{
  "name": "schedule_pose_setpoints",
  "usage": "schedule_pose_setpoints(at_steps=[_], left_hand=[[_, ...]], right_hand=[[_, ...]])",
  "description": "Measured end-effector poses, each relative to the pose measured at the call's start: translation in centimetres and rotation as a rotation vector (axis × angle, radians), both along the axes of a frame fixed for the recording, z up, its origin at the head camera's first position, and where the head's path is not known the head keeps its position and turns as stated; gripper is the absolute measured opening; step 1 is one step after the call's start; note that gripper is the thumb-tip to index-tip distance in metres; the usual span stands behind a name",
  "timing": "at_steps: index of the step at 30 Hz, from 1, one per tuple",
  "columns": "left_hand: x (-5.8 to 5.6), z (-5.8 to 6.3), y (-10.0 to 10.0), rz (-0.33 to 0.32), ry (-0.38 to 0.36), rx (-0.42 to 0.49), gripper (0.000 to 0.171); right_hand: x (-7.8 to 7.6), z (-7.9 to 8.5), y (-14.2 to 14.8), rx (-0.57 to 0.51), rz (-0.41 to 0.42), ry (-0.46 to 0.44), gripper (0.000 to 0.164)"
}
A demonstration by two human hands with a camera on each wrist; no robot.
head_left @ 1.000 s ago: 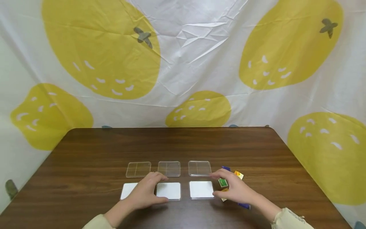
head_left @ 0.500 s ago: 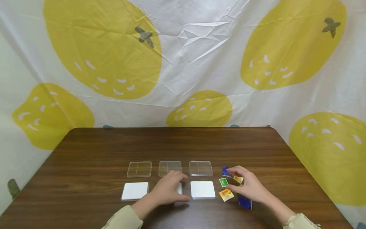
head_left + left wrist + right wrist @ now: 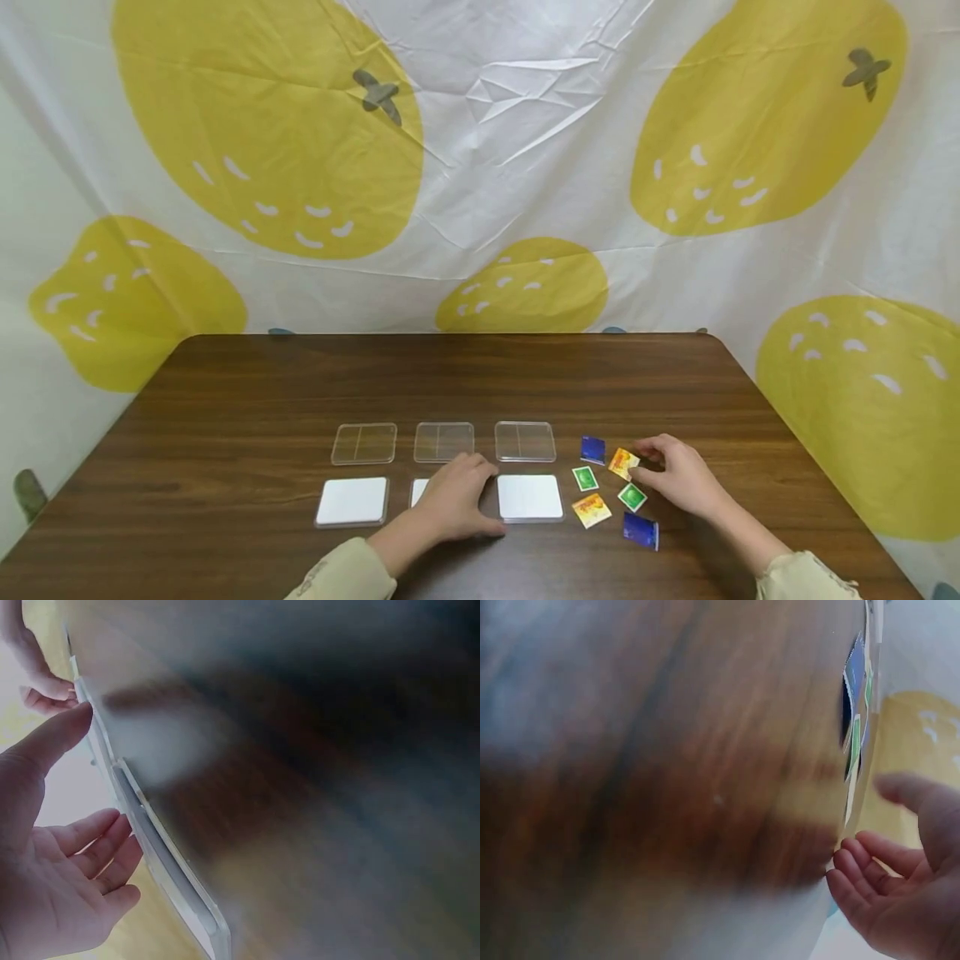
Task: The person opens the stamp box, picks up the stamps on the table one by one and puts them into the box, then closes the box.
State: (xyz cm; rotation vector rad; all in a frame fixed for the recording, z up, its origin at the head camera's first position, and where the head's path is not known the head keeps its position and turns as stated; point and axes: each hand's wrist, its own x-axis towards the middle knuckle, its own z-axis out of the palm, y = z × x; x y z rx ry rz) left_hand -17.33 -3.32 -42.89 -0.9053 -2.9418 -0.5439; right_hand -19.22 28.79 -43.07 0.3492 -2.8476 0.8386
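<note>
Left hand (image 3: 453,500) over the middle white card (image 3: 417,492), right hand (image 3: 681,477) beside the upper yellow stamp (image 3: 622,463), both loosely open, thumbs (image 3: 60,739) apart from fingers (image 3: 96,827), arms (image 3: 408,537) slanting inward across the desk (image 3: 450,379).

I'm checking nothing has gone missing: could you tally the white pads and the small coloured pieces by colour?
White pads: 3 (one partly hidden by the left hand)
Blue pieces: 2
Green pieces: 2
Yellow-orange pieces: 2
Total: 9
</note>
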Motion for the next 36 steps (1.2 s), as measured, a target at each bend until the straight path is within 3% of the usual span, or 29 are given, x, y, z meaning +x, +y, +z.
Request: schedule_pose_setpoints(at_steps=[14,23,32,36], left_hand=[[-0.2,-0.4,0.3,0.011,0.017,-0.019,0.061],[-0.3,-0.3,0.3,-0.004,0.038,-0.017,0.06],[-0.5,0.0,0.2,-0.016,0.027,-0.035,0.055],[-0.5,-0.3,0.1,-0.037,0.066,-0.013,0.052]], right_hand=[[-0.2,-0.2,-0.7,0.089,-0.063,0.083,0.016],[-0.6,0.0,-0.4,0.018,-0.107,0.0,0.017],[-1.0,-0.3,-0.1,-0.079,-0.115,-0.057,0.004],[-1.1,0.0,0.0,-0.137,-0.113,-0.111,0.004]])
